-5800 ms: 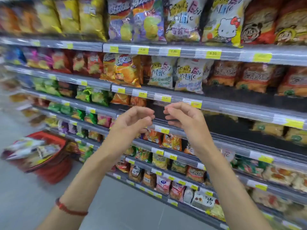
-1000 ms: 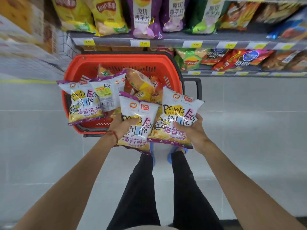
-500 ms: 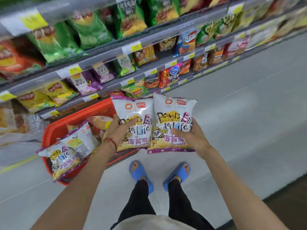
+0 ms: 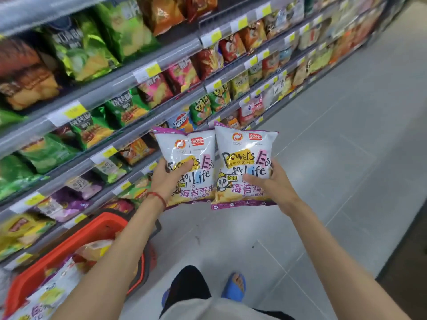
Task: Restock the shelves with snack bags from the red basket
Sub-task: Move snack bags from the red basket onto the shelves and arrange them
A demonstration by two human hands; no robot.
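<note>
I am holding two white-and-purple snack bags upright and side by side, their inner edges touching, above the grey floor (image 4: 323,181) and up and to the right of the red basket (image 4: 76,241). My left hand (image 4: 165,179) is gripping the left bag (image 4: 190,167), fingers (image 4: 182,166) pressed on its front, while my right hand (image 4: 275,183) is clasping the right bag (image 4: 242,162), thumb curled across its face. More bags are lying in the basket, which is sitting just beside the lowest shelf (image 4: 76,225).
</note>
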